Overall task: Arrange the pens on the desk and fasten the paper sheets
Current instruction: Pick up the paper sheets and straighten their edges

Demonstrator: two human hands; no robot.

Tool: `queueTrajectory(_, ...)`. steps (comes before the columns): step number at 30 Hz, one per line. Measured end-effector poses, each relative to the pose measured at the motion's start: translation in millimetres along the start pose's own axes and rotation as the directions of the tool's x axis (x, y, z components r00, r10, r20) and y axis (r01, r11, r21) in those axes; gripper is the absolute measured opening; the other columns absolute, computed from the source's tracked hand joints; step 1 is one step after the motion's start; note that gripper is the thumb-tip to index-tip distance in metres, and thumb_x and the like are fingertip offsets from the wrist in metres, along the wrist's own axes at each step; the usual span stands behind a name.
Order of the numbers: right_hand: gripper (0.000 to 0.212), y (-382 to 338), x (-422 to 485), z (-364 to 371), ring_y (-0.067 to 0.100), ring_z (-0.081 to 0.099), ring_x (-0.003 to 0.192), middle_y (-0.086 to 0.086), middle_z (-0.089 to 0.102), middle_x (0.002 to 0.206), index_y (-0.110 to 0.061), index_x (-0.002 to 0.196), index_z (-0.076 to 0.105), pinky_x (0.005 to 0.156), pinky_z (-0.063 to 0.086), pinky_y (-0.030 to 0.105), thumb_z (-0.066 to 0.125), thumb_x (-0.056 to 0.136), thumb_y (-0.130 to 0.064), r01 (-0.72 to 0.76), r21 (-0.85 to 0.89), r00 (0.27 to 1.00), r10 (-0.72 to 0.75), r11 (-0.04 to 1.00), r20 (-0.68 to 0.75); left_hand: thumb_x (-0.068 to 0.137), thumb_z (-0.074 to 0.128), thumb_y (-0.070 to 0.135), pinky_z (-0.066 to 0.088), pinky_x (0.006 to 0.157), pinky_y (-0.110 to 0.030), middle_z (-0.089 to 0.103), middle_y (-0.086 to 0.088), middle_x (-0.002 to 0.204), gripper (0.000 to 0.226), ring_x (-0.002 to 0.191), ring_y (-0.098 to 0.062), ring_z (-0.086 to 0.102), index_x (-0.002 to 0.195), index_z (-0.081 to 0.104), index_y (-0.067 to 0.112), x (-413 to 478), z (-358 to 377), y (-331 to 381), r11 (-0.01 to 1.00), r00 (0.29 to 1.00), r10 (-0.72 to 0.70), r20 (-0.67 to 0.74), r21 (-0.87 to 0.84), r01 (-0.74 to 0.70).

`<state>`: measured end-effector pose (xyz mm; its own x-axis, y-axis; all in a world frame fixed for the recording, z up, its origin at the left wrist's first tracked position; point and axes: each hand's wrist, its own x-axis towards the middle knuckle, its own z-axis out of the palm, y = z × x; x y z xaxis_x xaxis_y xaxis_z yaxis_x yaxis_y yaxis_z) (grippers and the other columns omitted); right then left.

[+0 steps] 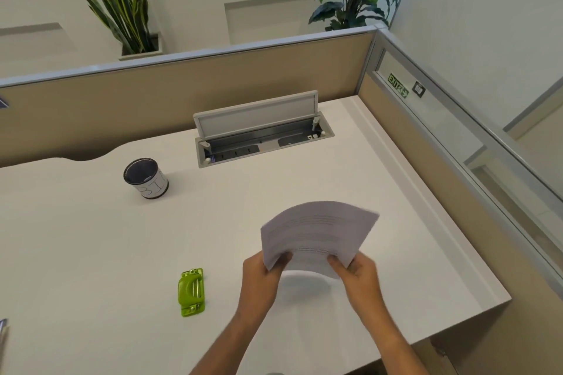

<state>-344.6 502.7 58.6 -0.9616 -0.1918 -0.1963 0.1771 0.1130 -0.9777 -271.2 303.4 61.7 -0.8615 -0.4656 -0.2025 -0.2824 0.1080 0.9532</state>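
A stack of printed paper sheets (316, 234) is held above the white desk (91, 237), bowed upward in the middle. My left hand (263, 275) grips the stack's near left corner and my right hand (358, 272) grips its near right corner. A green stapler-like fastener (191, 292) lies flat on the desk to the left of my left hand. Farther back on the left stands a dark pen cup with a white band (146, 178); it looks empty. No pens are in view.
An open grey cable box with a raised lid (259, 134) is set into the desk at the back. Beige partition walls (182, 85) close the back and right sides. The desk's right edge (457, 253) runs close to my right hand.
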Motion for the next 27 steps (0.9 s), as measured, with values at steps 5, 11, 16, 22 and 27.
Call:
queueTrajectory(5,0.074,-67,0,-45,0.018,0.059,0.142,-0.006,0.063,0.151,-0.031,0.148,0.055,0.116,0.049,0.031,0.088,0.084,-0.015,0.394,-0.204,0.901,-0.420,0.896,-0.108,0.086,0.060,-0.006,0.055,0.074,-0.021,0.082,0.016,0.094,0.041,0.087,-0.003,0.075,0.099,0.082,0.027,10,-31,37,0.887,0.923,0.362,0.133,0.254,-0.385)
queueTrajectory(11,0.072,-122,6,-64,0.010,0.051,0.147,-0.017,0.059,0.153,-0.029,0.145,0.064,0.115,0.046,0.046,0.084,0.082,-0.001,0.660,-0.625,0.717,-0.600,0.418,0.356,0.063,0.056,-0.002,0.054,0.071,-0.032,0.083,0.008,0.081,0.046,0.071,-0.022,0.073,0.090,0.085,0.022,14,-46,94,0.533,0.780,0.541,0.315,0.589,-0.607)
queueTrajectory(16,0.048,-98,11,-64,0.010,0.080,0.097,-0.014,0.084,0.103,-0.026,0.108,0.087,0.078,0.065,0.038,0.077,0.087,0.016,0.446,-0.370,0.887,-0.346,0.815,0.306,0.091,0.071,0.016,0.050,0.083,-0.031,0.082,0.010,0.082,0.016,0.073,-0.021,0.070,0.091,0.083,0.028,19,-53,103,0.493,0.827,0.444,0.346,0.676,-0.548)
queueTrajectory(22,0.031,-79,15,-77,-0.001,0.076,0.094,-0.009,0.085,0.104,-0.037,0.118,0.084,0.076,0.058,0.016,0.083,0.090,-0.024,0.190,-0.119,0.970,-0.168,0.974,0.178,0.081,0.091,0.022,0.059,0.074,-0.028,0.082,0.011,0.082,0.010,0.077,-0.013,0.075,0.082,0.082,0.028,35,-87,91,0.904,0.960,0.266,0.089,0.322,-0.280)
queueTrajectory(27,0.046,-68,24,-75,0.013,0.079,0.101,0.002,0.084,0.113,-0.027,0.130,0.078,0.078,0.063,0.024,0.085,0.085,-0.033,0.129,0.049,0.981,-0.134,0.990,0.137,0.076,0.097,0.037,0.065,0.079,-0.029,0.083,-0.006,0.099,0.036,0.097,-0.025,0.081,0.098,0.083,0.012,42,-87,77,0.947,0.976,0.199,0.092,-0.274,-0.167)
